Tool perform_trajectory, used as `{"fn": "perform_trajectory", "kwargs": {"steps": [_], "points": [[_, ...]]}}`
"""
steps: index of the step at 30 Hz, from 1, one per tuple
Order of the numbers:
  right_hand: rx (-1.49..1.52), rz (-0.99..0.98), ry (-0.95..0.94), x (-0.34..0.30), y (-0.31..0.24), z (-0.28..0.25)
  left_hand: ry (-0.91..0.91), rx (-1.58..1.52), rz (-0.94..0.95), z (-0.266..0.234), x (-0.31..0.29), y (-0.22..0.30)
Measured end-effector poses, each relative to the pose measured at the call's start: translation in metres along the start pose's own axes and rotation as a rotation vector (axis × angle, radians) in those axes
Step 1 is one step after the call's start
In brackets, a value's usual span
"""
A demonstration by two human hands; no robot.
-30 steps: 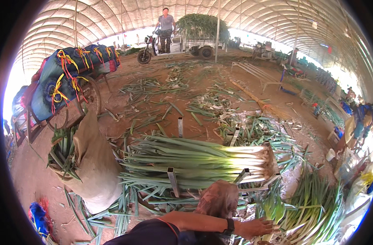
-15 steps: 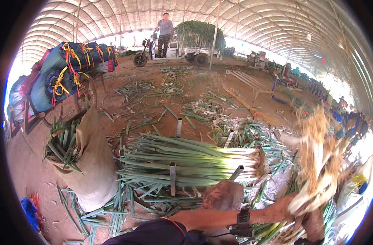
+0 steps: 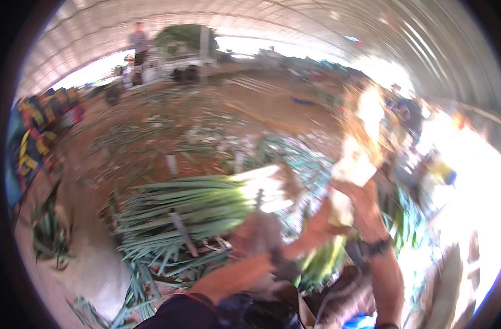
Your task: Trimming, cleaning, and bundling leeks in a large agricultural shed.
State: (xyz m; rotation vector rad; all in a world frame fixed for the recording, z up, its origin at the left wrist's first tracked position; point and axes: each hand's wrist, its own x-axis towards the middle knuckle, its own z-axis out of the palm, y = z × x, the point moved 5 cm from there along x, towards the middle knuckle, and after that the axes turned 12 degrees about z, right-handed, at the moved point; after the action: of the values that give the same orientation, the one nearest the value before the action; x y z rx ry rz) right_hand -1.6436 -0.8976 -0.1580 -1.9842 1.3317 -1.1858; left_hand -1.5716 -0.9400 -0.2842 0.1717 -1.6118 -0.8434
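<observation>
A bunch of long green onions (image 3: pixel 355 160) stands upright before me, its white stalks and straw-coloured roots pointing up. Both hands are wrapped around the stalks: my left hand (image 3: pixel 322 218) on the left side, my right hand (image 3: pixel 365 204) on the right. Green leaves (image 3: pixel 322 263) show below my hands, between the forearms. Left of my hands lies a large pile of green onions (image 3: pixel 190 214), leaves to the left and white ends to the right, between upright metal posts (image 3: pixel 183 233). Motion blurs the finger detail.
A filled sack (image 3: pixel 91 257) stands at the left, with tied blue bundles (image 3: pixel 34 142) behind it. Loose leaves (image 3: pixel 138 131) litter the dirt floor. Farther back, a person (image 3: pixel 138 46) stands by a loaded three-wheeled cart (image 3: pixel 171 68). Another metal post (image 3: pixel 172 164) rises behind the pile.
My view has swung to the right, so the surroundings sit farther left. Both hands and the green onions have moved to in front of me, and the right forearm now shows fully.
</observation>
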Motion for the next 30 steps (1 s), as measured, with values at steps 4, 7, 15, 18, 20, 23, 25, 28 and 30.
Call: {"fn": "perform_trajectory", "kwargs": {"steps": [4,7,15,18,20,23,25,28,30], "points": [[0.644,0.315,-0.088,0.014,-0.009,-0.002,-0.263,-0.546,-0.393,-0.033,0.009,0.061],[0.689,0.296,-0.123,0.009,-0.011,-0.007,-0.285,-0.462,-0.441,-0.019,-0.002,0.059],[0.658,0.357,-0.213,0.011,-0.004,0.005,-0.185,-0.499,-0.523,-0.012,-0.017,0.044],[0.689,0.367,-0.276,0.011,0.004,0.027,-0.201,-0.546,-0.58,-0.018,-0.018,0.053],[0.563,0.316,-0.137,0.016,0.02,0.025,-0.091,-0.545,-0.497,-0.006,-0.019,0.034],[0.111,0.045,0.267,0.02,0.01,0.018,0.163,-0.532,-0.407,-0.012,-0.028,0.015],[-0.477,-0.051,0.599,0.006,-0.023,0.014,0.156,-0.475,-0.433,-0.024,-0.036,0.007],[-0.613,-0.099,0.497,0.015,-0.031,0.037,0.227,-0.461,-0.304,-0.026,-0.038,0.008],[-0.772,-0.05,0.397,0.026,-0.035,0.05,0.21,-0.367,-0.335,-0.024,-0.052,0.002]]}}
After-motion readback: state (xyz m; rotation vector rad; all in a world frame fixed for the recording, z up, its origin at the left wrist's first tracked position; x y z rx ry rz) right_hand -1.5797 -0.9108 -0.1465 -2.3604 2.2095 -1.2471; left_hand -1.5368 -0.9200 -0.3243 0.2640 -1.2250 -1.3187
